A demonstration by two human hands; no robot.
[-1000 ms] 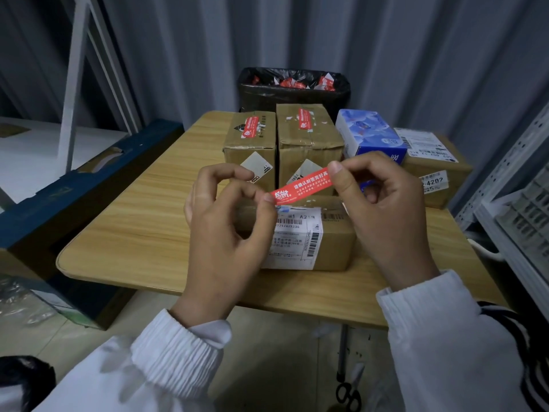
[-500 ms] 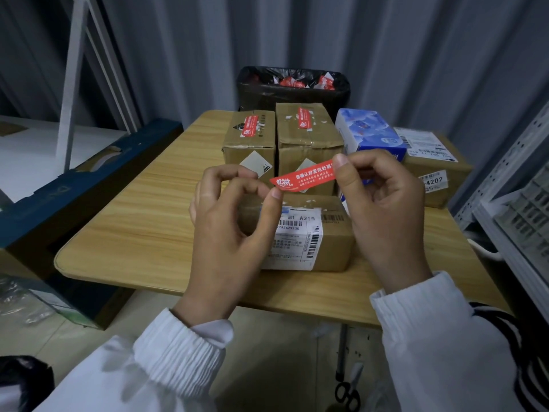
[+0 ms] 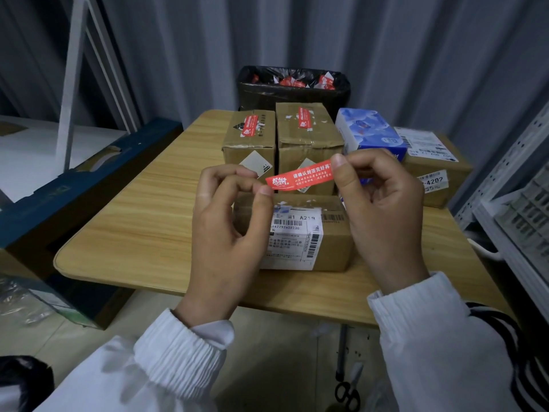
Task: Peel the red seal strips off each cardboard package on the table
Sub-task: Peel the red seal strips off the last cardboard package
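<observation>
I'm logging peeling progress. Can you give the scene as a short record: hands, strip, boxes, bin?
strip: red, in the air over near box
left hand: pinches strip's left end
right hand: pinches strip's right end
near box: no red strip seen on top
sealed: left back box, middle back box, red strip on each
bin: behind table, red scraps inside

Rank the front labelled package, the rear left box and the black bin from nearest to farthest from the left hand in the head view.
1. The front labelled package, just beyond the left hand.
2. The rear left box, farther back on the table.
3. The black bin, past the table's far edge.
</observation>
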